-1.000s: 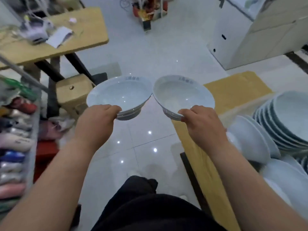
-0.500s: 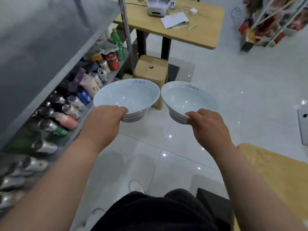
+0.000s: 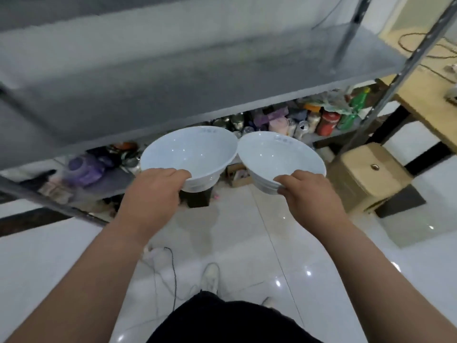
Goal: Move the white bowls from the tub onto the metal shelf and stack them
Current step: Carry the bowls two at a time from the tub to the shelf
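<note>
From the head camera we see the left hand (image 3: 153, 191) gripping one white bowl (image 3: 189, 154) and the right hand (image 3: 309, 194) another (image 3: 279, 157), rims touching, before the bare metal shelf (image 3: 197, 78). Blurred bottles (image 3: 326, 121) crowd the lower tier; a stool (image 3: 371, 174) stands right.

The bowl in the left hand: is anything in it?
Empty: the bowl held by the left hand shows only bare white inside.

The left hand (image 3: 150, 194) grips the near rim of one white bowl (image 3: 189, 152). The right hand (image 3: 310, 196) grips another bowl (image 3: 279, 154) just beside it. The metal shelf (image 3: 173, 78) lies beyond both.
</note>
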Action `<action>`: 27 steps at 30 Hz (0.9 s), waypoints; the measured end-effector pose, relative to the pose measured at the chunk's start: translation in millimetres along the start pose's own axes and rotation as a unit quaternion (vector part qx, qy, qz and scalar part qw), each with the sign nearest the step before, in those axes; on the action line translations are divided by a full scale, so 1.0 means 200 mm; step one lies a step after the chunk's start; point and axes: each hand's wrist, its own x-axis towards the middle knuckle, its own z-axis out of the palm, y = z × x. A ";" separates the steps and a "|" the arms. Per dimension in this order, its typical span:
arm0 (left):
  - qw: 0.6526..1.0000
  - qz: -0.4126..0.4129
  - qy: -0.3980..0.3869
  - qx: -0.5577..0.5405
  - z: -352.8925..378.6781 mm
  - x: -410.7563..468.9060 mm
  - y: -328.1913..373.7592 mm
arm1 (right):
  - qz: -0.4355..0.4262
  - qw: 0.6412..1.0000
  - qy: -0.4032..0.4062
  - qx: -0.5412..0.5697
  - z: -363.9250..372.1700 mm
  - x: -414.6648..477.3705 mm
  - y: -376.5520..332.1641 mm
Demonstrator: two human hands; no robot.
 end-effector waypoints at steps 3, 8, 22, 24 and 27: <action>0.995 -0.099 0.006 0.020 -0.13 -0.25 -0.09 | -0.094 0.995 0.000 0.029 0.02 0.16 -0.16; 0.967 -0.234 0.061 0.076 -0.39 -0.66 -0.25 | -0.230 0.970 -0.001 0.072 -0.04 0.40 -0.59; 0.905 -0.334 0.214 0.152 -1.04 -1.02 -1.20 | -0.396 0.907 0.115 0.091 -0.35 1.15 -1.78; 0.909 -0.313 0.233 0.149 -1.07 -1.00 -1.35 | -0.384 0.911 0.128 0.082 -0.37 1.24 -1.88; 0.916 -0.282 0.248 0.143 -1.10 -0.94 -1.55 | -0.360 0.918 0.153 0.065 -0.38 1.36 -1.98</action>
